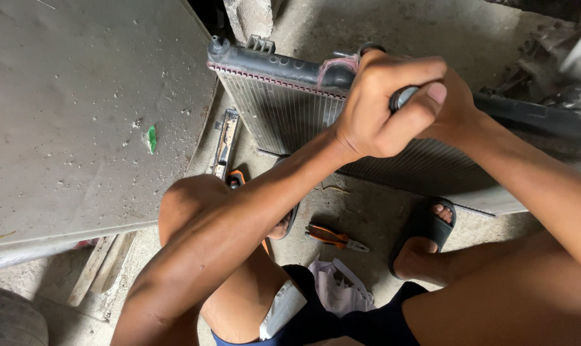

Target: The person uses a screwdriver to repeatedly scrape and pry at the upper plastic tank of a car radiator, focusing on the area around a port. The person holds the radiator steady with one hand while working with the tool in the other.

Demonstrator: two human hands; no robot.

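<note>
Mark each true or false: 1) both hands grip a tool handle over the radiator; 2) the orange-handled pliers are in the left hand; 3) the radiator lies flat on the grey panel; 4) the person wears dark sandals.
1) True: the left hand and right hand close together around a dark tool handle at the top of the radiator.
2) False: the pliers lie on the concrete floor between the feet.
3) False: it stands propped on the floor beside the grey panel.
4) True: a dark sandal shows on one foot.
</note>
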